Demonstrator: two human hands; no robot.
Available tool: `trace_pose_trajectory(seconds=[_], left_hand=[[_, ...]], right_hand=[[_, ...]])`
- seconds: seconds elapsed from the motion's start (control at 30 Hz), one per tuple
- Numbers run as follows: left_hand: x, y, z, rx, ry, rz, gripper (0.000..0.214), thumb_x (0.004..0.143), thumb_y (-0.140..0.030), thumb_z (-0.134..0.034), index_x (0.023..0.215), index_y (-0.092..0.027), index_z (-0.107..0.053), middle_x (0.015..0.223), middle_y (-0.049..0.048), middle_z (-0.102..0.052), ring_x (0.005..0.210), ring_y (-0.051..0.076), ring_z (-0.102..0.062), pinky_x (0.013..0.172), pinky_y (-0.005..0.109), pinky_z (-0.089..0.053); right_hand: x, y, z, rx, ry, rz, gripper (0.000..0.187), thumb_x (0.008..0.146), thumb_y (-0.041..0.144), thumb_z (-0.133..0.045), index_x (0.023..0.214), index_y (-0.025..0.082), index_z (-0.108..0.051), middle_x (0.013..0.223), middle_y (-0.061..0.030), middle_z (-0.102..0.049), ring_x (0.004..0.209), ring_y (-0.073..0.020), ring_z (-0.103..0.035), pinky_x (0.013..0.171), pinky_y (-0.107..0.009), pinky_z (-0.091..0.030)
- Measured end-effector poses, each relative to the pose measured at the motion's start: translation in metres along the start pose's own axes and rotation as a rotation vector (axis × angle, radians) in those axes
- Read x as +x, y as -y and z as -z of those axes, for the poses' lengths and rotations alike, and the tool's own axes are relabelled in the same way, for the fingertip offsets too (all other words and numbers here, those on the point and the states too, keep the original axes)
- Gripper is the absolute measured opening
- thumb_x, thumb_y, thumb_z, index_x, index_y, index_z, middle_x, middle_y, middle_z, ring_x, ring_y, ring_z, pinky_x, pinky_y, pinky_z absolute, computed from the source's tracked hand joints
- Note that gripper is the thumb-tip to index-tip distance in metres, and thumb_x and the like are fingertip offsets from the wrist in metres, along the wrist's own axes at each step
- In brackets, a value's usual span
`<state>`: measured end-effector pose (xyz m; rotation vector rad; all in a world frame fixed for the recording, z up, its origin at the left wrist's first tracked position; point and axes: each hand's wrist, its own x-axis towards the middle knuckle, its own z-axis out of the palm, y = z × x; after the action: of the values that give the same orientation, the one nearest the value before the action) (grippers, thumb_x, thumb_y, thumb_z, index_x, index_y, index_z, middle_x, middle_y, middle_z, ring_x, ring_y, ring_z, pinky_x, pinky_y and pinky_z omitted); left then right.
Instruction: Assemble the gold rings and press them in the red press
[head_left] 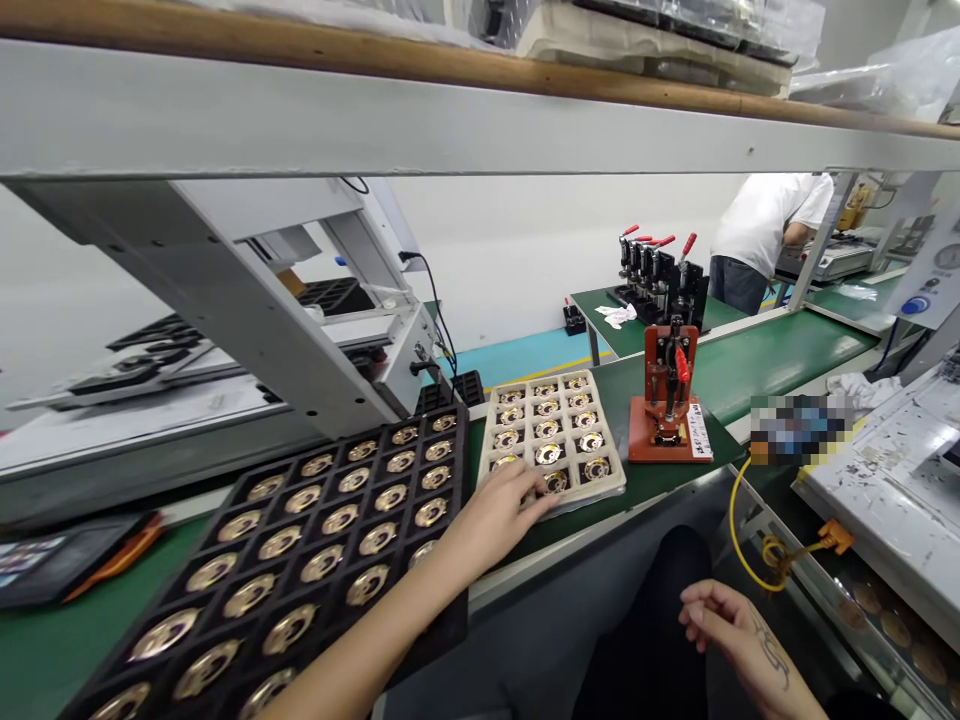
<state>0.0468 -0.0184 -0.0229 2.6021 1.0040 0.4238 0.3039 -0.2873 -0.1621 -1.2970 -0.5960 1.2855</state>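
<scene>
Cream tray (pixel 592 491) on green bench (pixel 645 482), long axis roughly 12-to-6, gold rings (pixel 596 468) in its pockets. Left hand (pixel 514 497) is nearer: over the tray's 7 o'clock corner, hiding part of it, so most of the tray lies at 1. Fingers half-curled; can't tell if they grip a ring. From there: right hand (pixel 720 620) well apart at 4, loosely curled, looks empty; red press (pixel 670 395) at 2, just beside the tray; black tray (pixel 460 455) at 9, left forearm crossing it.

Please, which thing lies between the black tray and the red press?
Between them lies the cream tray of gold-coloured parts, the left hand at its near edge; the head view shows this.
</scene>
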Motion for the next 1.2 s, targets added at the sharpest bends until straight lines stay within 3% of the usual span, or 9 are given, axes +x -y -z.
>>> trace_pose_trajectory(seconds=[0.13,0.27,0.43,0.6,0.7,0.8,0.87,0.97,1.2], left_hand=[[0.043,-0.017,-0.005,0.044,-0.020,-0.062,0.040,0.105,-0.046,-0.048,0.090,-0.021,-0.075,0.096,0.0105,-0.067,0.101,0.032,-0.064,0.092,0.043,-0.050],[0.076,-0.026,-0.024,0.032,0.018,-0.043,0.044,0.090,-0.052,-0.073,0.060,-0.021,-0.064,0.080,0.0092,-0.063,0.090,0.033,-0.065,0.082,0.041,-0.051],[0.076,-0.022,-0.032,-0.033,0.027,0.023,0.032,0.085,-0.042,-0.075,0.064,-0.021,-0.062,0.084,0.0074,-0.066,0.078,0.028,-0.067,0.072,0.037,-0.051],[0.071,-0.036,-0.014,-0.077,-0.014,-0.008,0.020,0.089,-0.033,-0.064,0.073,-0.022,-0.059,0.086,0.0059,-0.067,0.083,0.027,-0.067,0.075,0.036,-0.052],[0.072,-0.077,-0.001,-0.169,-0.042,-0.137,0.013,0.096,-0.031,-0.057,0.086,-0.023,-0.059,0.085,0.0028,-0.068,0.080,0.023,-0.067,0.073,0.034,-0.053],[0.074,-0.137,0.003,-0.346,-0.088,-0.451,0.008,0.101,-0.025,-0.057,0.107,-0.024,-0.062,0.092,0.0016,-0.071,0.082,0.019,-0.069,0.074,0.030,-0.056],[0.076,-0.175,-0.001,-0.390,-0.108,-0.737,0.012,0.103,-0.017,-0.055,0.108,-0.025,-0.064,0.098,0.0032,-0.073,0.089,0.018,-0.071,0.080,0.028,-0.058],[0.083,-0.220,-0.016,-0.382,-0.127,-1.072,0.018,0.105,-0.011,-0.053,0.107,-0.024,-0.065,0.107,0.0069,-0.075,0.098,0.019,-0.073,0.087,0.028,-0.059],[0.105,-0.291,-0.057,-0.410,-0.119,-1.335,0.017,0.108,-0.013,-0.051,0.109,-0.021,-0.066,0.107,0.0086,-0.075,0.096,0.019,-0.074,0.087,0.027,-0.061]], right_hand=[[-0.005,0.029,-0.004,-0.115,0.020,0.036,0.048,0.081,0.061,-0.084,0.103,0.018,-0.080,0.093,-0.0101,-0.078,0.083,-0.0248,-0.068,0.073,-0.036,-0.051],[-0.017,0.050,0.003,-0.211,0.024,0.104,0.047,0.083,0.062,-0.083,0.106,0.022,-0.080,0.096,-0.0101,-0.079,0.086,-0.0257,-0.070,0.077,-0.037,-0.053],[-0.038,0.046,0.034,-0.222,-0.016,0.139,0.046,0.082,0.064,-0.083,0.105,0.024,-0.081,0.093,-0.0105,-0.080,0.083,-0.0271,-0.073,0.078,-0.038,-0.057],[-0.049,0.061,0.049,-0.300,-0.103,0.176,0.049,0.083,0.069,-0.079,0.104,0.024,-0.082,0.092,-0.0114,-0.080,0.084,-0.0284,-0.072,0.078,-0.039,-0.057],[-0.053,0.091,0.041,-0.364,-0.198,0.293,0.050,0.094,0.070,-0.065,0.101,0.023,-0.082,0.088,-0.0109,-0.078,0.080,-0.0264,-0.070,0.075,-0.038,-0.055],[-0.057,0.130,0.027,-0.348,-0.284,0.446,0.056,0.102,0.069,-0.054,0.098,0.020,-0.081,0.080,-0.0091,-0.073,0.071,-0.0226,-0.065,0.068,-0.036,-0.052],[-0.061,0.154,0.020,-0.284,-0.276,0.537,0.050,0.098,0.064,-0.066,0.120,0.021,-0.078,0.095,-0.0096,-0.075,0.079,-0.0227,-0.066,0.069,-0.035,-0.052],[-0.071,0.180,0.020,-0.207,-0.249,0.608,0.069,0.082,0.048,-0.090,0.143,0.025,-0.066,0.112,-0.0082,-0.072,0.090,-0.0227,-0.066,0.074,-0.034,-0.054],[-0.112,0.189,0.056,-0.246,-0.481,0.613,0.041,0.081,0.044,-0.090,0.113,0.021,-0.078,0.086,-0.0002,-0.068,0.074,-0.0156,-0.058,0.069,-0.029,-0.050]])
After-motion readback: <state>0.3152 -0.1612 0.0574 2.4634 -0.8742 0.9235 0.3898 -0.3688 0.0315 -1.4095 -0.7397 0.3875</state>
